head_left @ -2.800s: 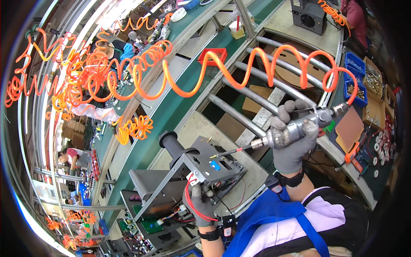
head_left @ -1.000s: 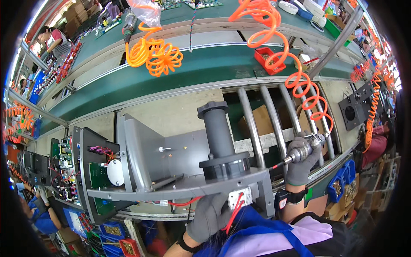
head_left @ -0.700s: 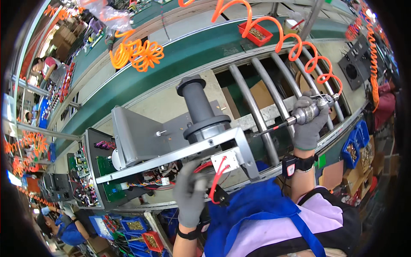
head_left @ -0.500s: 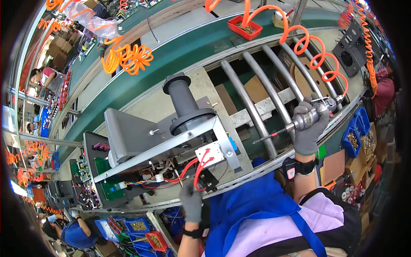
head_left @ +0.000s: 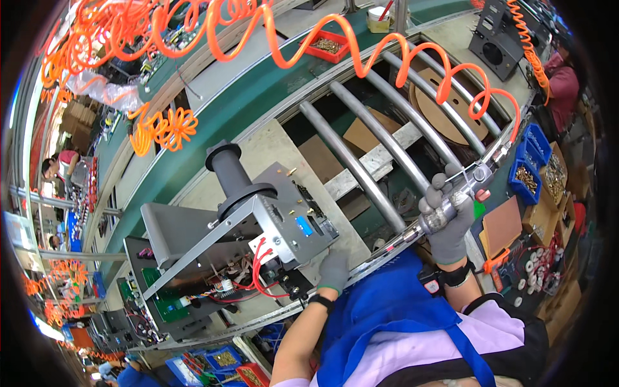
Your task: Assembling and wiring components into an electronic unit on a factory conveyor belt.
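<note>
My right hand (head_left: 448, 226), in a grey glove, is wrapped around a pneumatic screwdriver (head_left: 437, 217). Its tip points left along the near conveyor rail, and an orange coiled hose (head_left: 512, 113) joins its rear end. My left hand (head_left: 334, 271), gloved too, is at the near right corner of a grey metal end panel (head_left: 293, 222); its fingertips are hard to make out. This panel carries a blue part (head_left: 304, 225) and small brass fittings. It belongs to an open machine unit with a black spool-shaped cylinder (head_left: 233, 174), a metal strut (head_left: 193, 255) and red wires (head_left: 256, 271).
Steel rollers (head_left: 361, 164) lie beyond the screwdriver, right of the unit's baseboard. A red tray (head_left: 325, 46) of small brass-coloured pieces stands at the back. Blue bins (head_left: 527, 180) with metal parts are at the right, near another person (head_left: 562, 90). Orange coiled hoses (head_left: 174, 32) hang overhead.
My left hand has moved right, from beside the red wires to the end panel. That panel's outer face now shows more. My right hand has brought the screwdriver nearer to me, over the rail.
</note>
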Motion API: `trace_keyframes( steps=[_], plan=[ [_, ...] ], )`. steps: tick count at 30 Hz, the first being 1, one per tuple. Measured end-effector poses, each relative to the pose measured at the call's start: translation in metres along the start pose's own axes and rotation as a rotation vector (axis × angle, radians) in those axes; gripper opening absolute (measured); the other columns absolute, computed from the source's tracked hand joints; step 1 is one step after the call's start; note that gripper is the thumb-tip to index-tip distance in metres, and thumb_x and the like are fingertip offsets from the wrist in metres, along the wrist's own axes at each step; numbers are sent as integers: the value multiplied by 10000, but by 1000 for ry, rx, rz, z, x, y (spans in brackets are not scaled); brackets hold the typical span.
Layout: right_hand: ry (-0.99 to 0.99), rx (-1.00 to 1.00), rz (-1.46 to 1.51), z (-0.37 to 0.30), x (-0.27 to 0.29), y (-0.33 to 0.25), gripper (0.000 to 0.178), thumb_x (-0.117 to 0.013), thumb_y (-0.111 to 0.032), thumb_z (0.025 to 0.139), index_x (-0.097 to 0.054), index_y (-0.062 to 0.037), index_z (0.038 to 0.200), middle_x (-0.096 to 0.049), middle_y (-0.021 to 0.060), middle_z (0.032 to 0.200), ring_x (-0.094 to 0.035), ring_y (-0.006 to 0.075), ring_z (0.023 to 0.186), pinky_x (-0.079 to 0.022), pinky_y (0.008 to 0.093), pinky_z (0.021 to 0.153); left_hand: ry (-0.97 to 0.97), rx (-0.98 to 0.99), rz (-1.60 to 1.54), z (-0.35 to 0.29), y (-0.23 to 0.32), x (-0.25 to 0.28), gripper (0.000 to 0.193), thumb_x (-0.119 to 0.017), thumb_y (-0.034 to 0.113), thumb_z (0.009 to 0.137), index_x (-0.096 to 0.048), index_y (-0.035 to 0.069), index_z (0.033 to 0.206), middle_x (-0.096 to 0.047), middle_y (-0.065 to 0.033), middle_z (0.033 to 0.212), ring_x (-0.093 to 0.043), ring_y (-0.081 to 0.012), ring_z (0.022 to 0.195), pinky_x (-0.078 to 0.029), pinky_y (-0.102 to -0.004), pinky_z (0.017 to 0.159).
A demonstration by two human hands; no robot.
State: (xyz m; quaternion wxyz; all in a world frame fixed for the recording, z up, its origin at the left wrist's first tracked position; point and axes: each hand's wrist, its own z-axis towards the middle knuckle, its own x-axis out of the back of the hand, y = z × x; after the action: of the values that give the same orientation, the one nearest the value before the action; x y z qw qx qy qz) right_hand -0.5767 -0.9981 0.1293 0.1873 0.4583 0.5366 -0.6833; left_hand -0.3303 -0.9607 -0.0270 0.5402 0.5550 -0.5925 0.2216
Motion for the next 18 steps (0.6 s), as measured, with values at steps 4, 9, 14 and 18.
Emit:
trace_keyframes(
  steps=[4, 9, 14, 18],
  plan=[
    [-111, 47, 32, -6, -4, -7, 531, -596, -300, 799, -441, -112, 1271, -545, 54, 1004, -522, 117, 702, -486, 291, 566, -165, 164, -824, -29, 40, 46, 170, -577, 105, 856, -617, 23, 999, -631, -134, 978, -633, -229, 752, -527, -354, 669],
    [-141, 41, 35, -18, -25, -15, 546, -610, -285, 768, -439, -121, 1260, -548, 56, 996, -550, 129, 694, -487, 301, 551, -91, 385, -1854, -55, 68, 103, 335, -568, 257, 950, -542, 6, 1170, -621, -80, 948, -632, -166, 788, -480, -269, 648],
    [-235, 169, 90, -26, -50, -13, 575, -651, -217, 789, -423, -47, 1289, -510, 96, 961, -464, 111, 560, -425, 253, 403, -58, 301, -2116, -68, 72, 125, 365, -589, 355, 928, -549, 31, 1093, -584, -62, 940, -550, -117, 764, -424, -229, 619],
    [-312, 214, 120, -30, -61, -13, 573, -638, -187, 801, -410, -45, 1307, -509, 100, 971, -453, 107, 535, -430, 259, 393, -82, 342, -2235, -71, 75, 136, 395, -599, 385, 916, -533, 37, 1090, -550, -37, 910, -489, -102, 747, -405, -223, 613]
  ],
)
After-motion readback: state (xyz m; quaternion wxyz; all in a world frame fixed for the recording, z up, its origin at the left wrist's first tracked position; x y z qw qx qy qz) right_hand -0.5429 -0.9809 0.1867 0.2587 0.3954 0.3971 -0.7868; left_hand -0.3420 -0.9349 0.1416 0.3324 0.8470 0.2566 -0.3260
